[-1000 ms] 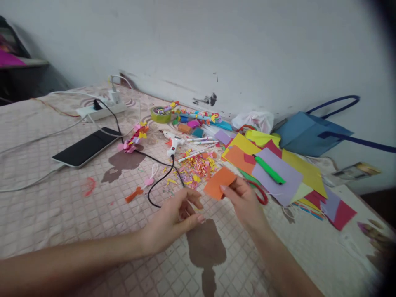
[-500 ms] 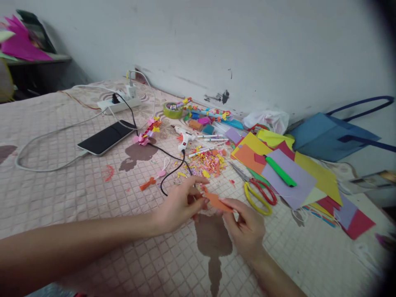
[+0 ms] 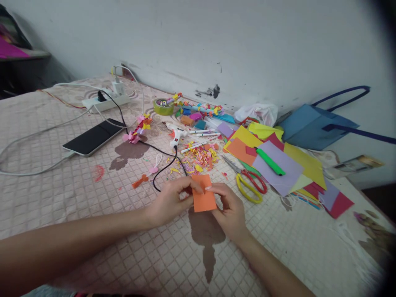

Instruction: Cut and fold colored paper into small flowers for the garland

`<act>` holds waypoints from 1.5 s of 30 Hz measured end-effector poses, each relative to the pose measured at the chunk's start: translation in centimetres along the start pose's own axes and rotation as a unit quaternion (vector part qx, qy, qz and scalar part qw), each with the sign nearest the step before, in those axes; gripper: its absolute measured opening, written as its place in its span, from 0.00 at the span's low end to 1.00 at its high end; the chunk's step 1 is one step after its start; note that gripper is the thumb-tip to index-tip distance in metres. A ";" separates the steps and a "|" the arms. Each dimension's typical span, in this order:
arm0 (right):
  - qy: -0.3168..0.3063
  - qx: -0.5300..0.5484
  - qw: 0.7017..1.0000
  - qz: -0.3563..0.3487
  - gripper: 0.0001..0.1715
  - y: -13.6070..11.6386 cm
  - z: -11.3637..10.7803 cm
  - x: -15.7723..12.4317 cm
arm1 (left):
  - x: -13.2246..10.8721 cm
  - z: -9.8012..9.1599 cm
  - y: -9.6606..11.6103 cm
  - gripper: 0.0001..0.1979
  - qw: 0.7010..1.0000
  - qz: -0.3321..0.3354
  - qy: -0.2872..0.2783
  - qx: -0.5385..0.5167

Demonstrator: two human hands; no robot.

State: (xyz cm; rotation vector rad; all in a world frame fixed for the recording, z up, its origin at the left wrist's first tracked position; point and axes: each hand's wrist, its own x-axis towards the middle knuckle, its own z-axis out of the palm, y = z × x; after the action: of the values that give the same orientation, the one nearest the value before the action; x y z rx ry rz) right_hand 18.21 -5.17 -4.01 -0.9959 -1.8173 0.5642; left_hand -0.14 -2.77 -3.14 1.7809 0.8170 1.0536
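A small orange piece of paper (image 3: 204, 203) is held up between my two hands, its flat face toward me. My left hand (image 3: 173, 200) is closed on its left edge, the fingertips lying over the face. From the right, my right hand (image 3: 230, 210) pinches the other edge, one fingertip on the front. Just beyond lie curled paper scraps (image 3: 201, 156) and a white glue gun (image 3: 176, 134) with a black cord. Scissors (image 3: 250, 185) with red and yellow handles rest to the right of my right hand.
Coloured sheets (image 3: 305, 165) with a green cutter (image 3: 270, 161) on top lie at right, before a blue bag (image 3: 315, 126). A phone (image 3: 94, 137) charges at left near a white power strip (image 3: 105, 102). Green tape (image 3: 163, 107) and paper-decorated sticks (image 3: 201, 108) sit by the wall.
The orange paper has turned from a slanted, edge-on pose to face me and looks opened out. Both hands have shifted their hold on it. The whole view has moved slightly.
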 end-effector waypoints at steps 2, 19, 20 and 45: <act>-0.006 0.031 0.999 0.010 0.16 -0.1 0.1 0.1 | 0.1 0.0 -0.1 0.10 1.000 0.001 -0.003 -0.002; 0.008 0.175 0.963 0.206 0.03 -1.2 0.8 0.2 | -0.2 0.7 -0.1 0.09 0.995 -0.059 0.024 -0.072; 0.018 0.186 0.958 0.218 0.04 -1.2 0.9 0.2 | -0.2 0.7 -0.1 0.09 0.995 -0.061 0.025 -0.070; 0.001 0.285 0.909 0.306 0.15 -0.3 1.2 0.1 | 0.3 0.3 -0.2 0.06 0.991 -0.089 -0.011 -0.103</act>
State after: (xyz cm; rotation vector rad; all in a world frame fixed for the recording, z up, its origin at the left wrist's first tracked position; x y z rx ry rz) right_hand 16.99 -5.15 -4.29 -1.1277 -1.1831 1.3836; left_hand 0.19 -2.58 -3.28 1.5151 0.8071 0.9634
